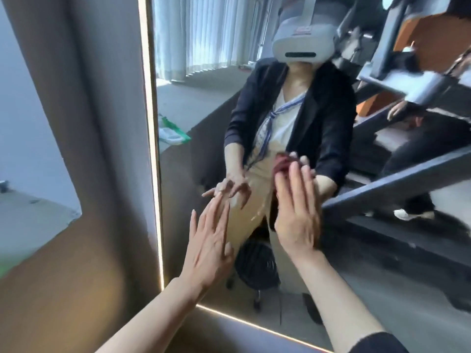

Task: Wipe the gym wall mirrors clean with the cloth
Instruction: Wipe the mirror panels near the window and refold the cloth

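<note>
The right hand [297, 212] lies flat against the mirror [193, 103], fingers [293, 179] straight and close together, pressing the dark red cloth [281, 165] onto the glass. Only a bunched edge of the cloth shows past the fingertips, toward the far end of the hand; the rest is hidden under the palm. A flat palm probably spreads pressure across the wad so that it wipes rather than slips.

The left hand [207, 248] reaches toward the glass to the left of it, fingers [216, 212] spread and loose, holding nothing. The fingertips seem to touch the mirror, likely as a brace, though contact is hard to confirm.

The visible cloth is crumpled, so no clear long axis can be read; the wiping hand points up the glass and slightly left. The work sits low on the pane, near the lit strip [153, 123] along the left edge of the frame.
</note>
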Tool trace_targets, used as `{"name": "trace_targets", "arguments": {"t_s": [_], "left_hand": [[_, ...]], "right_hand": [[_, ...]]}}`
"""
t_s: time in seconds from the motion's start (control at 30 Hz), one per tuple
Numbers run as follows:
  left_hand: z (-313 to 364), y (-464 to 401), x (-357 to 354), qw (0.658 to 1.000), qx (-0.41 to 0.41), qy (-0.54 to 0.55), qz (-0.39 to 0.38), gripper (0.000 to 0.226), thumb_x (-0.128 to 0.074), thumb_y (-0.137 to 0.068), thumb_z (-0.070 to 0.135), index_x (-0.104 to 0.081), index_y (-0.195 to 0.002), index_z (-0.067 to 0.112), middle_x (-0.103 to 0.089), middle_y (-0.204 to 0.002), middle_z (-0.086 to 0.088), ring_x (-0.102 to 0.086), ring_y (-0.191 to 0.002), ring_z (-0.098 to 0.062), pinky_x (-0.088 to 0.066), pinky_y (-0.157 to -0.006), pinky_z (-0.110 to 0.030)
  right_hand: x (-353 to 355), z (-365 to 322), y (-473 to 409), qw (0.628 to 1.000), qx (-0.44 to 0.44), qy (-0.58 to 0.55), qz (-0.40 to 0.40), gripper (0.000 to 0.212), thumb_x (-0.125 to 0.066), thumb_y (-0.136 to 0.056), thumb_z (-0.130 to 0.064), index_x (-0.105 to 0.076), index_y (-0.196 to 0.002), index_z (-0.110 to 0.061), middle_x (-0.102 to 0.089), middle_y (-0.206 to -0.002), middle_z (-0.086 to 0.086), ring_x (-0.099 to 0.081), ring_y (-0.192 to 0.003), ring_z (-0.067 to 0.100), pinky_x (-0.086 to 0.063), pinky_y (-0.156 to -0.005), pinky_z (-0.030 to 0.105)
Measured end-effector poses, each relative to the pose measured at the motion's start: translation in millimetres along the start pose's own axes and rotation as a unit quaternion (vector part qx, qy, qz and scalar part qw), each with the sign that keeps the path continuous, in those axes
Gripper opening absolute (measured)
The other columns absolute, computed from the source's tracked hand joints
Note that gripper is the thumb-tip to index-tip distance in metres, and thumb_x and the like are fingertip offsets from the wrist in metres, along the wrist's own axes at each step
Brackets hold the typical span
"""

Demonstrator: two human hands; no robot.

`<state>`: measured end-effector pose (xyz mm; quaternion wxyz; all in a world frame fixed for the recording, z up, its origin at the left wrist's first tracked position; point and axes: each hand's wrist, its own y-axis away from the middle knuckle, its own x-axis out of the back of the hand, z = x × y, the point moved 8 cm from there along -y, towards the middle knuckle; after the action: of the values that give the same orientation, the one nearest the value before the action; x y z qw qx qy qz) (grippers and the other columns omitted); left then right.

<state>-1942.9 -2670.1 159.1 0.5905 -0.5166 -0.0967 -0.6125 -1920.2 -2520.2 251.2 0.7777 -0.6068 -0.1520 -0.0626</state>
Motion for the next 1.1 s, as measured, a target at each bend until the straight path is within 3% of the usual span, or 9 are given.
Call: {"name": "trace_targets", "arguments": {"t_s": [0.1, 0.17, 0.33, 0.43, 0.6, 0.67, 0.77, 0.93, 1.1], "left_hand": [[-23.3, 9.0, 0.4, 1.0, 0.023, 0.011, 0.001, 0.08, -0.042, -0.089, 0.041, -0.012, -0.16, 0.018, -0.008, -0.167, -0.002, -0.012, -0.152, -0.021, -0.009, -0.119, -0.065], [-39.0, 12.0, 0.7, 0.999, 0.051, 0.01, 0.015, 0.076, -0.04, -0.092, 0.043, -0.016, -0.159, 0.017, -0.013, -0.166, -0.004, -0.017, -0.151, -0.022, -0.016, -0.117, -0.067], [-71.7, 28.4, -2.7, 0.986, 0.156, -0.015, 0.063, 0.087, -0.06, -0.081, 0.017, -0.021, -0.158, 0.015, -0.013, -0.165, -0.003, -0.017, -0.15, -0.019, -0.022, -0.12, -0.058], [-95.1, 50.0, 1.2, 0.97, 0.229, -0.021, 0.079, 0.087, -0.065, -0.081, 0.006, -0.024, -0.158, 0.011, -0.019, -0.165, -0.008, -0.027, -0.148, -0.026, -0.027, -0.12, -0.049], [-108.1, 51.6, 6.2, 0.966, 0.249, 0.01, 0.071, 0.082, -0.058, -0.091, 0.006, -0.014, -0.159, 0.021, -0.009, -0.167, 0.001, -0.019, -0.151, -0.02, -0.009, -0.115, -0.024], [-108.9, 45.4, 4.7, 0.964, 0.247, 0.043, 0.083, 0.084, -0.056, -0.093, 0.007, -0.009, -0.159, 0.029, -0.005, -0.167, 0.007, -0.017, -0.151, -0.014, -0.012, -0.111, -0.019], [-112.0, 43.0, 1.7, 0.962, 0.243, 0.072, 0.099, 0.087, -0.055, -0.092, 0.002, -0.007, -0.155, 0.039, -0.008, -0.166, 0.01, -0.02, -0.147, -0.006, -0.019, -0.106, -0.009], [-121.8, 59.2, -18.7, 0.96, 0.258, 0.082, 0.075, 0.08, -0.061, -0.093, 0.002, -0.02, -0.158, 0.025, -0.018, -0.165, 0.005, -0.029, -0.148, -0.017, -0.024, -0.109, -0.023], [-108.6, 55.1, -30.7, 0.963, 0.247, 0.081, 0.074, 0.081, -0.059, -0.091, 0.007, -0.017, -0.159, 0.024, -0.009, -0.166, 0.007, -0.039, -0.139, -0.017, -0.042, -0.092, -0.011]], "right_hand": [[35.9, 44.0, -56.0, 0.964, -0.192, 0.002, 0.184, 0.039, -0.048, -0.099, 0.0, -0.054, -0.137, 0.008, -0.041, -0.145, 0.038, -0.037, -0.138, 0.051, -0.031, -0.117, 0.056], [20.5, 15.4, -77.1, 0.969, -0.15, -0.01, 0.196, 0.041, -0.051, -0.096, 0.002, -0.056, -0.137, 0.006, -0.043, -0.145, 0.035, -0.039, -0.138, 0.049, -0.031, -0.117, 0.055], [-85.4, -140.5, 7.8, 0.978, 0.193, -0.072, -0.037, 0.048, -0.039, -0.103, -0.002, -0.042, -0.15, -0.004, -0.032, -0.159, 0.014, -0.033, -0.147, 0.029, -0.017, -0.125, 0.041], [-110.4, -157.1, 65.2, 0.95, 0.236, -0.127, -0.158, 0.053, -0.042, -0.099, 0.0, -0.039, -0.151, -0.003, -0.032, -0.16, 0.014, -0.032, -0.148, 0.026, -0.018, -0.125, 0.039], [-65.4, -121.2, -61.7, 0.987, 0.038, -0.138, 0.079, 0.039, -0.045, -0.101, 0.004, -0.057, -0.138, 0.0, -0.047, -0.149, 0.017, -0.043, -0.139, 0.034, -0.02, -0.123, 0.044], [-71.0, -139.5, -87.7, 0.987, 0.068, -0.108, 0.093, 0.04, -0.044, -0.102, 0.004, -0.056, -0.14, -0.002, -0.05, -0.148, 0.016, -0.046, -0.139, 0.033, -0.024, -0.121, 0.044], [-100.8, -180.7, -32.3, 0.981, 0.178, -0.081, 0.009, 0.043, -0.037, -0.104, -0.002, -0.05, -0.146, -0.003, -0.047, -0.152, 0.014, -0.044, -0.142, 0.027, -0.021, -0.123, 0.04], [-125.4, -180.6, 76.4, 0.927, 0.294, -0.121, -0.198, 0.055, -0.061, -0.095, -0.009, -0.046, -0.148, -0.003, -0.047, -0.152, 0.016, -0.042, -0.143, 0.028, -0.025, -0.123, 0.039], [-74.0, -124.3, -29.2, 0.981, 0.157, -0.107, 0.024, 0.038, -0.055, -0.098, 0.002, -0.061, -0.136, -0.003, -0.056, -0.143, 0.016, -0.05, -0.136, 0.032, -0.034, -0.119, 0.047]]}}
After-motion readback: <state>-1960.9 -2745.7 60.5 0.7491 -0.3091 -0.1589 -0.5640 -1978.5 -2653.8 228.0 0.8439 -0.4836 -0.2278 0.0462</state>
